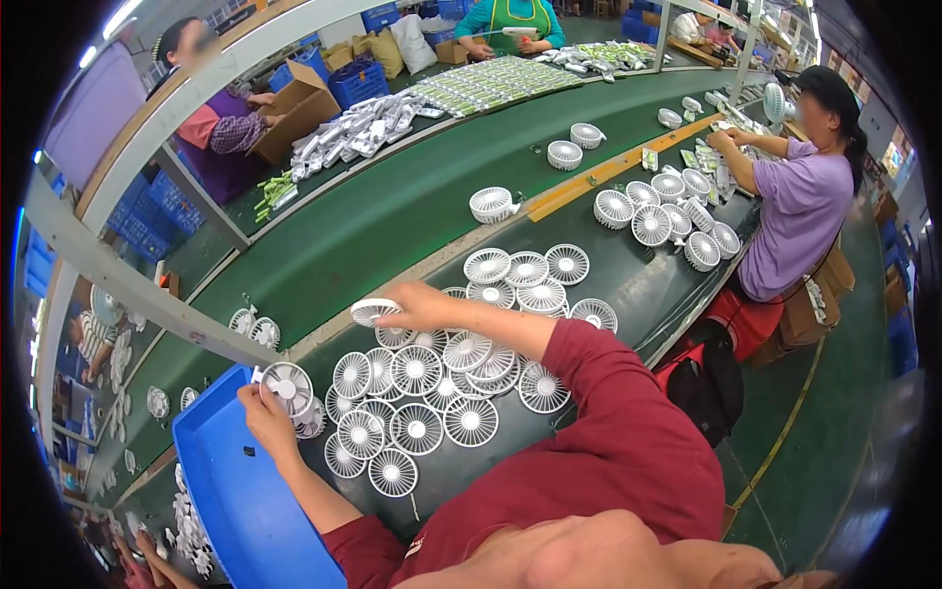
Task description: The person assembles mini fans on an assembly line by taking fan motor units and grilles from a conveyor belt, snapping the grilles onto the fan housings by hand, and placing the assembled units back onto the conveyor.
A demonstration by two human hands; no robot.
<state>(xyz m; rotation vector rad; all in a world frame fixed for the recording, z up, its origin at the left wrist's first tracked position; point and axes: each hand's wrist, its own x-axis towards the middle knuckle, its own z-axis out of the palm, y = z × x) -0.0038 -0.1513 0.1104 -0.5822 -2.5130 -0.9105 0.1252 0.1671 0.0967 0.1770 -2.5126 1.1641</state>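
My left hand [265,420] is closed on a small white fan head [287,386] with its blades exposed, held up over the right rim of a blue tray [226,481]. Between the fingers of my right hand [420,306] is a round white fan grille [374,311], tilted, above the far edge of the dark table. Below and between my hands lies a loose pile of white fan grilles [416,370], several overlapping, spreading right under my right forearm. Another white fan piece [311,420] shows partly behind my left hand.
Beyond the table edge runs a green conveyor belt [392,236] carrying a few fan heads [493,204]. A metal frame post [177,314] slants across the left. A co-worker in a purple shirt [800,206] works at the right, near a cluster of fan heads [652,225].
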